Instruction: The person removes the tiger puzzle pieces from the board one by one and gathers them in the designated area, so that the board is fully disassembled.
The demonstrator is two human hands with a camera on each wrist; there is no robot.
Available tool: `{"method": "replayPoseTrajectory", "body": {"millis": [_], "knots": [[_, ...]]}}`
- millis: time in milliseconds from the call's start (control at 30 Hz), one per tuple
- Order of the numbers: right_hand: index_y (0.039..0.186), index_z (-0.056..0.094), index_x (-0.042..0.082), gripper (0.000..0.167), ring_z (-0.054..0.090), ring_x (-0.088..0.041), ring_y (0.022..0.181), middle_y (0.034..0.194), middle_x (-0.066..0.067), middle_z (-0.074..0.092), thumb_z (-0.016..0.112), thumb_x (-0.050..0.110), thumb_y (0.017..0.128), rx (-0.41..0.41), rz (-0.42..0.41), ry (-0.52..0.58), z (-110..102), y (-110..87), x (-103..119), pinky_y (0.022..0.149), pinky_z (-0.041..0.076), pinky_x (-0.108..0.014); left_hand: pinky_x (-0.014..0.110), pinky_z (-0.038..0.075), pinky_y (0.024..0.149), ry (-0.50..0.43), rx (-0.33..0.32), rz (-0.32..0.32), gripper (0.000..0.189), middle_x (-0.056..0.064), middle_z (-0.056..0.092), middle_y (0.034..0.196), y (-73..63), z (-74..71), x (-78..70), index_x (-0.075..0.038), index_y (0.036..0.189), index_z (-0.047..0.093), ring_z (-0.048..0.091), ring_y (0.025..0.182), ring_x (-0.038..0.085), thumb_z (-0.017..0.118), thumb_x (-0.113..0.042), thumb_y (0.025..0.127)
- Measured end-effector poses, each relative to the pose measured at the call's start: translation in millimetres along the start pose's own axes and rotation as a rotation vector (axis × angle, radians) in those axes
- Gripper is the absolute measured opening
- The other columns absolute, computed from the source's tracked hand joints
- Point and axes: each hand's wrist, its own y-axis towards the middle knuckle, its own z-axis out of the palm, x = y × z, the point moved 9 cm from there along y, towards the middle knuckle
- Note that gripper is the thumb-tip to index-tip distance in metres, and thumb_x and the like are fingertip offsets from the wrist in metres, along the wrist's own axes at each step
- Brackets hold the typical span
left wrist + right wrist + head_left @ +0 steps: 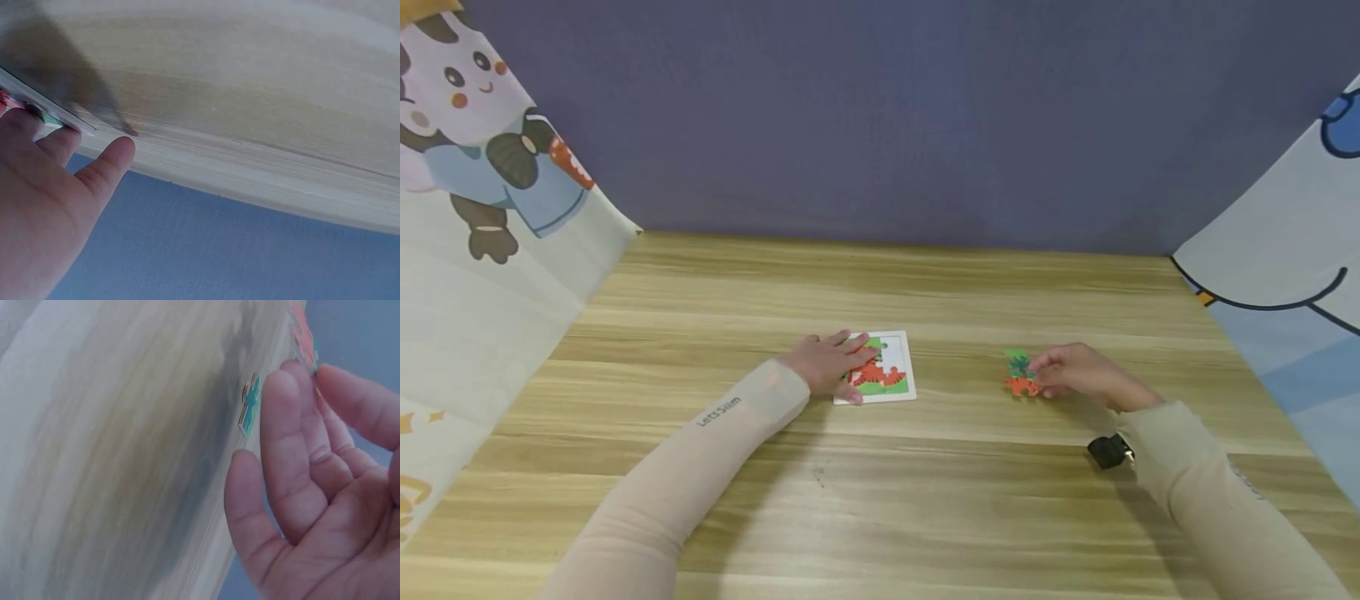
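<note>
My left hand rests with fingers spread on the left part of a small jigsaw board with a white border. Orange striped and green pieces fill much of the board; a white gap shows at its upper right. To the right, my right hand pinches an orange puzzle piece between thumb and fingertips, raised off the table. A green puzzle piece lies on the table below those fingers; in the head view it appears just behind the orange one. In the left wrist view the left fingertips touch the board's edge.
The wood-grain table is bounded at the back by a blue-grey panel. Cartoon-printed sheets stand on the left and right. A small black device sits at the right wrist.
</note>
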Motion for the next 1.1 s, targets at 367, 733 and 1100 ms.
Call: {"method": "replayPoseTrajectory", "body": {"millis": [367, 733, 1100], "knots": [[0.116, 0.052, -0.020, 0.036, 0.063, -0.012, 0.074, 0.088, 0.000, 0.067, 0.058, 0.004, 0.089, 0.045, 0.014, 0.018, -2.5, -1.5, -7.9, 0.068, 0.054, -0.027, 0.054, 0.018, 0.113, -0.018, -0.003, -0.004, 0.084, -0.003, 0.003, 0.161, 0.8, -0.7, -1.5, -0.026, 0.155, 0.015, 0.004, 0.146, 0.025, 0.054, -0.057, 0.088], [0.112, 0.056, -0.017, 0.031, 0.063, -0.012, 0.072, 0.081, 0.001, 0.066, 0.059, 0.004, 0.089, 0.094, 0.059, -0.035, -5.1, -2.1, -16.7, 0.065, 0.052, -0.026, 0.054, 0.017, 0.113, -0.013, 0.004, -0.011, 0.083, -0.004, 0.001, 0.161, 4.9, 0.4, -4.5, -0.027, 0.155, 0.013, 0.002, 0.146, 0.024, 0.052, -0.058, 0.089], [0.114, 0.058, -0.013, 0.033, 0.063, -0.011, 0.073, 0.081, 0.003, 0.066, 0.060, 0.009, 0.090, 0.119, 0.088, -0.063, -5.5, -0.6, -21.5, 0.062, 0.049, -0.027, 0.054, 0.018, 0.113, 0.004, 0.000, -0.007, 0.083, -0.003, 0.002, 0.161, 5.9, -2.1, -8.9, -0.026, 0.155, 0.014, 0.004, 0.146, 0.024, 0.052, -0.058, 0.089]]}}
